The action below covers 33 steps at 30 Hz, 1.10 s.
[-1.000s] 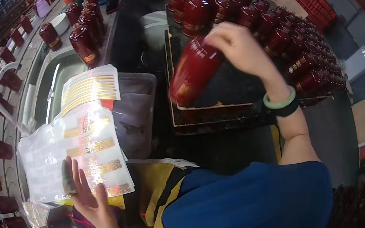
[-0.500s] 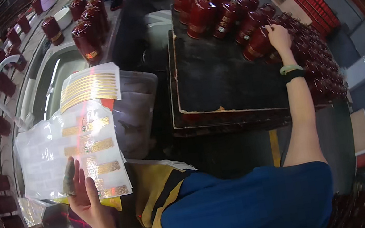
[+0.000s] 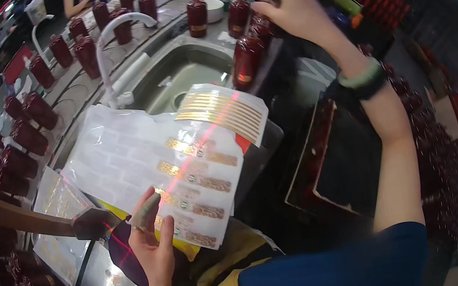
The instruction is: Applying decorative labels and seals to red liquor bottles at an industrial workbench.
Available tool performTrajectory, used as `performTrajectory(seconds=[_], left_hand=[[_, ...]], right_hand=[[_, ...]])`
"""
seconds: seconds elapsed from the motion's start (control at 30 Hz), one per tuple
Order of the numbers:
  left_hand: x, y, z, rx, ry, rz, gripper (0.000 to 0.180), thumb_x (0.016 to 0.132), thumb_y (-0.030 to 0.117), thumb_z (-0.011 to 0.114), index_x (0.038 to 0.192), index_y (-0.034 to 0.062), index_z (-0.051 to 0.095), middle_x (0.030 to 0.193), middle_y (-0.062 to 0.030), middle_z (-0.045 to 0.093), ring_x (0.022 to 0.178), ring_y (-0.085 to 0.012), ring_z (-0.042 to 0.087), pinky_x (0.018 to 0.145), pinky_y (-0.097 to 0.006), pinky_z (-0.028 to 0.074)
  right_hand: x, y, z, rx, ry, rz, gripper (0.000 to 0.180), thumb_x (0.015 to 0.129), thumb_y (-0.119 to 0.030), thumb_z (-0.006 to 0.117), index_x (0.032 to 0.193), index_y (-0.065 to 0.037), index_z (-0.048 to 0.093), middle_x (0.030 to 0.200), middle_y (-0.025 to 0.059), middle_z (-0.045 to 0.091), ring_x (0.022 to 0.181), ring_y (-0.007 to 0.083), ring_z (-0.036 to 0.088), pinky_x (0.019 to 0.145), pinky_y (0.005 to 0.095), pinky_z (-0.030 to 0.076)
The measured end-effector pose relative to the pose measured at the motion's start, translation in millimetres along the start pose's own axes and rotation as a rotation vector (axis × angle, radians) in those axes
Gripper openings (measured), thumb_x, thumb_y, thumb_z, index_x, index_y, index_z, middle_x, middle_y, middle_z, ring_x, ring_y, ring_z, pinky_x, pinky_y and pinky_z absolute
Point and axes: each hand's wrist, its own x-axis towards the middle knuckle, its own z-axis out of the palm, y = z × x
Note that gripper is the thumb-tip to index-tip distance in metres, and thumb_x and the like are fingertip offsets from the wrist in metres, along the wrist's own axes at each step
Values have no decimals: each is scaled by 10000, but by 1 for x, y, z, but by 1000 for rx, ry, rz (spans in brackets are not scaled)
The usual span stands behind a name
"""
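My left hand (image 3: 153,239) is open beside the lower edge of the label sheets, its thumb apart from the fingers and a greenish wrap on one finger. The white sheets (image 3: 128,147) carry gold-and-dark printed labels, and a smaller sheet of gold strips (image 3: 221,111) lies at their far end. Red light lines cross them. Stretched across to the far side, my right hand (image 3: 295,12) has its fingers curled at the top of a dark red bottle (image 3: 262,28), whose upper end they partly hide. Another dark red bottle (image 3: 247,61) stands nearer, at the sink's right edge.
A sink (image 3: 185,54) with a pale curved faucet (image 3: 103,61) lies beyond the sheets. Many dark red bottles line the counter at left. A black board (image 3: 355,165) and massed bottles (image 3: 437,170) are at right. A wooden-handled tool (image 3: 18,209) juts in from the left.
My right hand has left a bottle in the group over the black board and moved left to the bottles by the sink. The view has swung left; my left hand stays by the sheets.
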Motion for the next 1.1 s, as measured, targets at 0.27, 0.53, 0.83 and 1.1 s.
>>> performTrajectory(seconds=[0.27, 0.53, 0.83, 1.1], left_hand=[[-19, 1, -63, 165, 269, -40, 442, 865, -40, 675, 1301, -84, 615, 1328, -209, 644, 1263, -288, 615, 1126, -400, 440], [-14, 1, -81, 157, 341, -207, 386, 960, -103, 610, 1342, -48, 613, 1365, -185, 647, 1333, -276, 572, 1178, -422, 393], [1, 11, -73, 147, 288, -187, 371, 980, -56, 638, 1349, -40, 609, 1344, -152, 660, 1287, -251, 601, 1136, -381, 435], [-32, 20, -68, 228, 186, -78, 602, 833, -29, 746, 1404, -35, 555, 1409, -174, 615, 1347, -254, 570, 1143, -408, 439]], right_hand=[[201, 45, 280, -286, -213, 224, 376, 939, -264, 637, 1263, -77, 599, 1235, 240, 683, 1162, 449, 666, 938, 545, 550], [213, 121, 353, -382, -231, 416, 398, 1004, -344, 626, 1286, -63, 626, 1317, 193, 664, 1219, 385, 660, 970, 515, 544], [203, 94, 335, -433, -99, 462, 332, 964, -288, 626, 1126, -23, 744, 1349, 163, 621, 1160, 399, 685, 907, 532, 563], [96, -55, 143, -252, -298, 103, 350, 982, -394, 659, 1057, -66, 756, 1243, 175, 637, 1117, 411, 663, 940, 521, 532]])
